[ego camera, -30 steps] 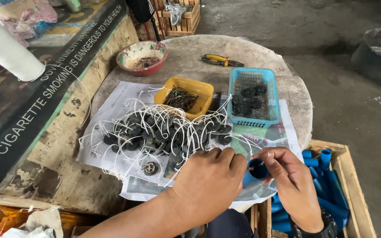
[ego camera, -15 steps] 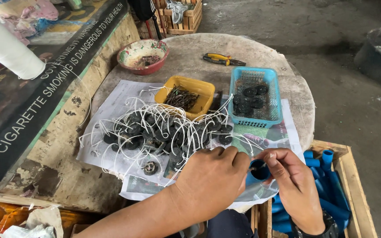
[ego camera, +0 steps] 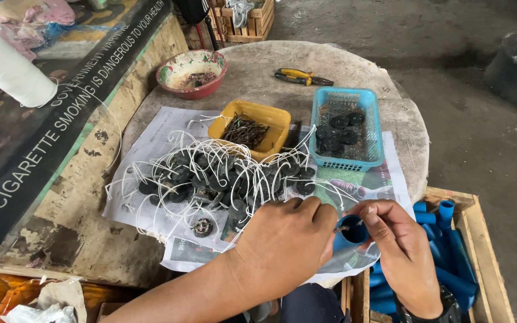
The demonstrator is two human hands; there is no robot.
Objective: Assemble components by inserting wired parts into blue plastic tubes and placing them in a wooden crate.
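At five o'clock, the left hand is gripping a short blue tube; the right hand is pinching a small pin at its mouth. A black banner with white lettering is lying at nine o'clock.

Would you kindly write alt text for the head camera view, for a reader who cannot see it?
Two bare hands, left hand and right hand, hold a short blue plastic tube over a round stone table. On newspaper lie black discs tied with white string, a yellow tray of nails and a blue plastic basket.
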